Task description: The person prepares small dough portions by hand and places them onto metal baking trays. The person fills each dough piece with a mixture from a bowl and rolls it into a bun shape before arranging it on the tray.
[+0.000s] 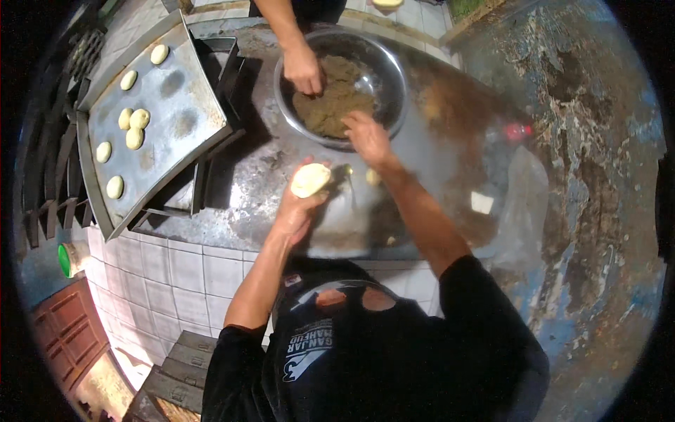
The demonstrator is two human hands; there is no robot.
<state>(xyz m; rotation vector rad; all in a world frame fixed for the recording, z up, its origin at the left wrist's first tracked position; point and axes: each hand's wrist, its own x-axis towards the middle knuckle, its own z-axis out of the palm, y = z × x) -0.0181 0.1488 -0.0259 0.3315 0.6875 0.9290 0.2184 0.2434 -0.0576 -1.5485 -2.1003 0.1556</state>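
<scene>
presently, the left hand (292, 209) cups a pale dough round (310, 181) at frame centre, fingers curled about its edge, longer axis slanting toward the upper right. the brown crumbly mass (330, 91) lies above and slightly right of the dough, inside the metal bowl (390, 88); the right hand (368, 139) is nearer, fingertips at its lower-right edge, though whether they pinch any cannot be told.

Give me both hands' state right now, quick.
Left hand: holding a pale dough piece.
Right hand: at the brown mixture in the metal bowl; whether it grips any cannot be told.
</scene>
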